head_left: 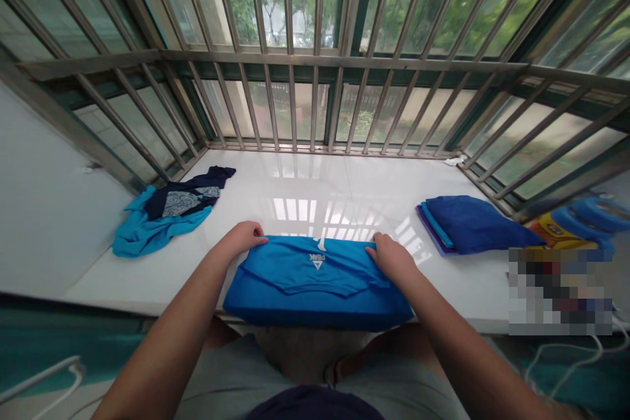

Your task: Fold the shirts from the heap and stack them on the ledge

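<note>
Bright blue shirt (315,282) with white lettering, glossy white sill (315,197), turquoise garment (142,236) under navy cloth (152,203) with a pale-patterned patch, royal-blue folded cloth (472,223)

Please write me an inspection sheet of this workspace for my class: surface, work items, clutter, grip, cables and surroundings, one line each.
Surface: white ledge, glossy, with window reflections.
Work items: blue shirt, partly folded, at the near edge.
Clutter: loose clothes at left; folded stack at right; pixelated patch beside it, contents cannot be told.
Grip: left hand pinches the shirt's far left corner; right hand holds its far right corner.
Cables: white cords at lower right.
Surroundings: metal bars before windows, greenery outside.
</note>
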{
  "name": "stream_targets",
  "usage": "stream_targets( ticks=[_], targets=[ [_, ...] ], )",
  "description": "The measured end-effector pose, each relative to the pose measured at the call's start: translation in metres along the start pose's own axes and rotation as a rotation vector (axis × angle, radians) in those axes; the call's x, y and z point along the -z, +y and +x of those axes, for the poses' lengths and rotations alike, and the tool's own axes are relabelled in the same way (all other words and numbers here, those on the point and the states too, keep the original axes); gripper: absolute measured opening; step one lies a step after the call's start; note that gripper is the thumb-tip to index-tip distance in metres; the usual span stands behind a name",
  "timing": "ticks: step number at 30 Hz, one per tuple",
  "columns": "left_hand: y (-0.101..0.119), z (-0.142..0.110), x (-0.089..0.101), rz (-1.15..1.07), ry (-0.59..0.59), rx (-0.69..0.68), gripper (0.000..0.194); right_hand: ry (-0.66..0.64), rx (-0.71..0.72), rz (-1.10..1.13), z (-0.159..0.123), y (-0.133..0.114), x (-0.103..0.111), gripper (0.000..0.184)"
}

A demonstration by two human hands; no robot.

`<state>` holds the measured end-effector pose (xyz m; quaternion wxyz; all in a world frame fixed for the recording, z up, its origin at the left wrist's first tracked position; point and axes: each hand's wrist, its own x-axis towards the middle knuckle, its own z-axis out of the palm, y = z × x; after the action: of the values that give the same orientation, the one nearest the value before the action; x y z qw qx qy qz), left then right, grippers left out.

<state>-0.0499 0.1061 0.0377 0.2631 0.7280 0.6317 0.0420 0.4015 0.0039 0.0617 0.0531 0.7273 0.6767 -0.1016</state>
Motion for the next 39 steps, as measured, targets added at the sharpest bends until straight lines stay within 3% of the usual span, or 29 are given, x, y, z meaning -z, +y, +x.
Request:
stream_targets(
  ticks=[4,8,13,16,19,21,26,31,36,39],
  targets=[
    [-0.004,0.009,0.007,-0.013,-0.073,-0.047,0.026,-0.047,0.055,0.017,0.014,0.007,0.002,0.020],
    [-0.004,0.030,0.020,-0.025,-0.057,-0.071,0.030,-0.017,0.078,0.044,0.042,0.014,0.010,0.021],
    [0.013,0.072,0.031,0.006,0.146,-0.027,0.021,0.086,0.024,0.078,0.098,0.001,0.023,0.025],
    [0.025,0.081,0.035,0.022,0.296,-0.002,0.022,0.186,-0.011,0.086,0.116,-0.008,0.036,0.032],
    [0.025,0.066,0.034,0.026,0.372,-0.031,0.025,0.260,0.050,0.097,0.105,-0.014,0.041,0.035],
    [0.018,0.046,0.028,0.025,0.406,-0.068,0.025,0.256,0.157,0.109,0.085,-0.015,0.033,0.031],
    [-0.011,-0.006,-0.009,0.002,0.459,-0.192,0.032,0.162,0.505,0.096,0.031,-0.007,-0.015,0.034],
    [-0.023,-0.019,-0.039,0.005,0.419,-0.263,0.039,0.192,0.422,0.060,0.019,0.003,-0.040,0.035],
    [-0.024,-0.011,-0.036,0.057,0.372,-0.282,0.035,0.176,0.408,0.029,0.022,0.009,-0.030,0.038],
    [-0.024,-0.011,-0.032,0.067,0.369,-0.300,0.037,0.206,0.313,0.025,0.022,0.014,-0.024,0.038]
  ],
)
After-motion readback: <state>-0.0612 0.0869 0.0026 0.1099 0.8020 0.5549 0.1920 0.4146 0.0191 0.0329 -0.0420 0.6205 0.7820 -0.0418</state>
